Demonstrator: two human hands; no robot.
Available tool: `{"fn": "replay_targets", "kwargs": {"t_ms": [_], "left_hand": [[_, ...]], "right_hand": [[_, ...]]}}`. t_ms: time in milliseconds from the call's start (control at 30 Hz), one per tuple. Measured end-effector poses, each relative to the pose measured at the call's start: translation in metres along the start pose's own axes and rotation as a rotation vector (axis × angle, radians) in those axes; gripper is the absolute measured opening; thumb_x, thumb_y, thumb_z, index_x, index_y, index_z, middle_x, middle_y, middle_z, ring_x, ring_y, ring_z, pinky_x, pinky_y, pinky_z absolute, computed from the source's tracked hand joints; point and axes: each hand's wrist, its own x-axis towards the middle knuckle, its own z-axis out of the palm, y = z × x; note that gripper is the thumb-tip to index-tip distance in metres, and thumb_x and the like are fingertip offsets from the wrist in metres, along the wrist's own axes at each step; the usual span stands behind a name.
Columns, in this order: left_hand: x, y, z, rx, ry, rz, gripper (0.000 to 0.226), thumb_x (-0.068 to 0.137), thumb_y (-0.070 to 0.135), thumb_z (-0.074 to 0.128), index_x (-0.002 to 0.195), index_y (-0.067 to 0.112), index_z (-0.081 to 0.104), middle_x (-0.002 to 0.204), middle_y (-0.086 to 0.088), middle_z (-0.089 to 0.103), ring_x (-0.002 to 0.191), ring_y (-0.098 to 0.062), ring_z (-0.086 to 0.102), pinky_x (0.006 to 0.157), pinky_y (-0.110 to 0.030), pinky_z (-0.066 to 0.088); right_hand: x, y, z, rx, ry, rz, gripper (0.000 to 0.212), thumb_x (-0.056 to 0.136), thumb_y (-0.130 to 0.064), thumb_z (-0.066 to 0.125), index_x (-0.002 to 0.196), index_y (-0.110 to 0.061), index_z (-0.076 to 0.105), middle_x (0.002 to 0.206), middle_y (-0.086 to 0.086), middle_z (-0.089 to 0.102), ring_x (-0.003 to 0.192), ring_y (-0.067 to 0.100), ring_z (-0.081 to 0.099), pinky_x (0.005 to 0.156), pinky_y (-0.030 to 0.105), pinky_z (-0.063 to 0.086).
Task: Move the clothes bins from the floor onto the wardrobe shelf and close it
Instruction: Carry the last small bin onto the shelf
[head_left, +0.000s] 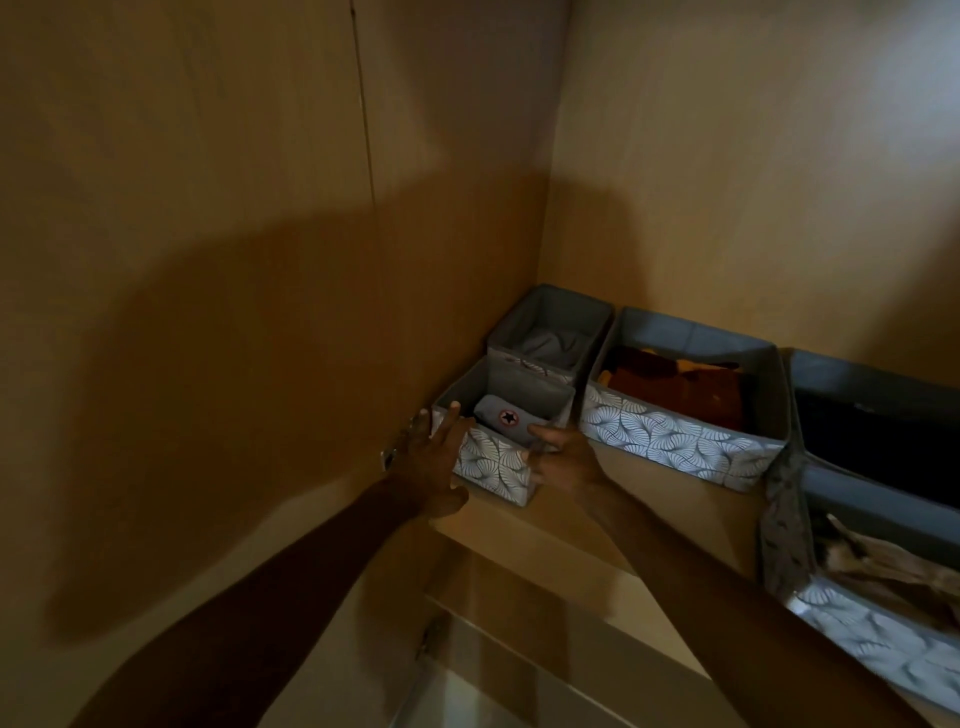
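**Small bin set at the shelf's left front corner**

The small front bin (496, 447), patterned grey fabric with a folded grey item bearing a star badge (506, 417) inside, is seated on the wardrobe shelf (649, 499) near its left front edge, close to the left side panel (260, 312); it is framed by both hands, apparently so that it can be squared into line. The left hand (434, 462) is laid against the bin's left wall, its grip spread with fingers flat, not clasping; the right hand (563, 454) is set at the bin's right front corner, thumb over the rim and fingers against the outside, so the wall is pinched there. Directly behind it a second small bin (550, 327) is tucked into the back left corner; to the right a longer bin (685, 431) holding brown clothes is lined along the shelf; further right, larger bins (872, 525) are partly cut off by the frame. The door is not seen; closing is judged outstanding.
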Motion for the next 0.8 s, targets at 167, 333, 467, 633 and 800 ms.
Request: {"fn": "replay_targets", "kwargs": {"t_ms": [167,333,467,633,800], "left_hand": [[0.001,0.006,-0.005,0.054,0.013,0.000,0.104,0.078,0.044,0.065,0.152,0.026,-0.007,0.160,0.000,-0.023,0.147,-0.034,-0.017,0.117,-0.054,-0.001],[0.004,0.005,-0.004,0.069,0.005,0.004,0.109,0.076,0.047,0.067,0.152,0.027,-0.009,0.160,-0.001,-0.024,0.147,-0.033,-0.017,0.119,-0.054,0.000],[0.008,0.004,-0.009,0.095,-0.014,0.014,0.109,0.077,0.046,0.067,0.152,0.025,-0.009,0.160,-0.002,-0.023,0.147,-0.033,-0.016,0.117,-0.052,0.001],[0.013,0.001,-0.012,0.044,-0.024,0.013,0.107,0.076,0.047,0.068,0.153,0.027,-0.005,0.161,0.001,-0.020,0.148,-0.031,-0.013,0.118,-0.052,0.003],[0.002,0.007,-0.009,-0.027,0.023,-0.014,0.096,0.080,0.041,0.064,0.153,0.024,0.004,0.162,-0.004,-0.014,0.149,-0.035,-0.006,0.119,-0.052,0.009]], "right_hand": [[0.005,-0.001,0.003,-0.033,0.035,-0.026,0.052,0.084,0.000,0.067,0.134,-0.003,0.053,0.123,0.014,0.062,0.113,0.028,0.061,0.098,0.038,0.050],[0.009,0.000,0.003,-0.053,0.045,-0.068,0.051,0.085,-0.001,0.065,0.134,-0.004,0.053,0.124,0.013,0.062,0.110,0.024,0.062,0.095,0.034,0.050],[0.010,0.000,0.002,-0.051,0.042,-0.076,0.051,0.086,-0.001,0.065,0.135,-0.004,0.051,0.111,0.014,0.066,0.105,0.024,0.062,0.095,0.036,0.050],[0.009,0.000,0.002,-0.036,0.037,-0.068,0.053,0.087,0.001,0.063,0.138,-0.002,0.047,0.115,0.019,0.065,0.104,0.023,0.062,0.083,0.023,0.050],[0.001,0.004,-0.001,-0.008,0.015,-0.061,0.058,0.086,-0.004,0.066,0.140,-0.009,0.045,0.131,0.011,0.057,0.120,0.024,0.055,0.103,0.038,0.046]]}}
